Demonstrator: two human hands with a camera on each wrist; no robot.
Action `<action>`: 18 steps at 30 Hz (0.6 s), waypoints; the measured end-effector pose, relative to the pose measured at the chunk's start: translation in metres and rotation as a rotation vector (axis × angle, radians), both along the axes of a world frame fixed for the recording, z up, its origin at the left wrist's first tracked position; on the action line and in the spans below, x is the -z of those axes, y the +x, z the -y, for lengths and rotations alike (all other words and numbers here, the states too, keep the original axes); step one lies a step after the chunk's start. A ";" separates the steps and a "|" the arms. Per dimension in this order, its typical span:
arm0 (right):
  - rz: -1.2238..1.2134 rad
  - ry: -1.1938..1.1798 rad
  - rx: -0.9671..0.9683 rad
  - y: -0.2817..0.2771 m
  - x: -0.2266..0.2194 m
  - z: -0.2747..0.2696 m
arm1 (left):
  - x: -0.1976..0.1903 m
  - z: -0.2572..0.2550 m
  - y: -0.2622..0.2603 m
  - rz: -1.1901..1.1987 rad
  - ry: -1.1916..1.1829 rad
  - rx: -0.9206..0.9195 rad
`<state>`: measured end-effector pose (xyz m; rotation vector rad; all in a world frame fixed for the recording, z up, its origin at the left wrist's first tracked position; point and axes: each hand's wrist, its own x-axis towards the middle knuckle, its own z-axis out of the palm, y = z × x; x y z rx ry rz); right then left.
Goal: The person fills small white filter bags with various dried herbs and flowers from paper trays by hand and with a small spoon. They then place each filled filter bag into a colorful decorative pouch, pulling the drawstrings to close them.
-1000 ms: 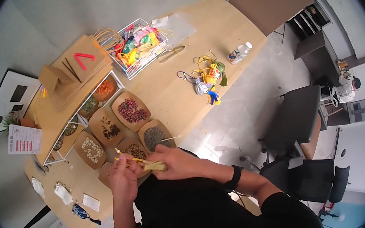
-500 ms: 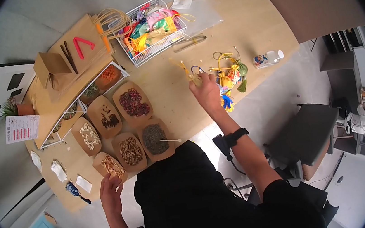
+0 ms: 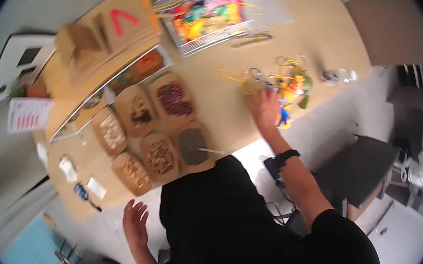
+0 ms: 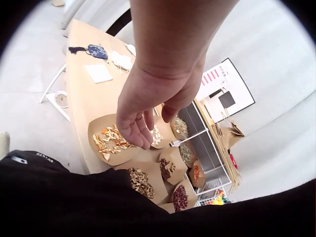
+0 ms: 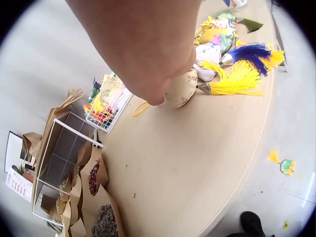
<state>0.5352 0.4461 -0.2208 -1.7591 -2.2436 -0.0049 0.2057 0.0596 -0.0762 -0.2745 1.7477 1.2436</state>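
My right hand [image 3: 264,108] is low over the table among the sachets. In the right wrist view its thumb and fingers are at a cream cloth sachet [image 5: 181,90] with a yellow tassel [image 5: 237,81], gripping its upper part; the fingertips are partly hidden behind the hand. A white sachet [image 5: 209,55] lies beside it, with a blue tassel [image 5: 251,53] and a yellow sachet [image 5: 215,35] close by. My left hand [image 3: 136,224] hangs in front of the table edge with loosely bent fingers and holds nothing, nearest the paper tray of pale orange strips [image 3: 133,174].
Several paper trays of dried ingredients, including a grey one [image 3: 192,147] with a thin white stick, stand left of centre. Behind are a wire basket [image 3: 213,41] of colourful sachets and metal tongs [image 3: 252,38]. A bottle [image 3: 339,76] stands at right, and a blue sachet [image 3: 82,192] lies left.
From both hands together on the cream sachet, my right hand has carried it rightward and down beside the other sachets. My left hand has let go and dropped back from the table.
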 end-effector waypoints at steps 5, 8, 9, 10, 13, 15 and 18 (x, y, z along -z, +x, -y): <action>-0.048 0.205 -0.225 0.016 0.010 -0.002 | 0.013 0.033 -0.010 -0.069 -0.095 -0.057; -0.076 -0.035 0.027 0.003 -0.007 0.016 | 0.046 0.062 -0.022 -0.299 -0.204 -0.103; -0.106 -0.048 0.029 0.003 -0.005 0.028 | 0.052 0.077 -0.028 -0.339 -0.253 -0.094; -0.126 -0.060 0.039 0.002 -0.007 0.039 | 0.054 0.085 -0.032 -0.370 -0.301 -0.075; -0.191 -0.208 0.155 -0.004 -0.012 0.082 | 0.064 0.104 -0.057 -0.394 -0.387 -0.061; -0.209 -0.220 0.157 -0.008 -0.008 0.114 | 0.075 0.111 -0.083 -0.435 -0.432 0.005; -0.247 -0.264 0.136 -0.019 -0.002 0.166 | 0.110 0.115 -0.137 -0.610 -0.389 0.184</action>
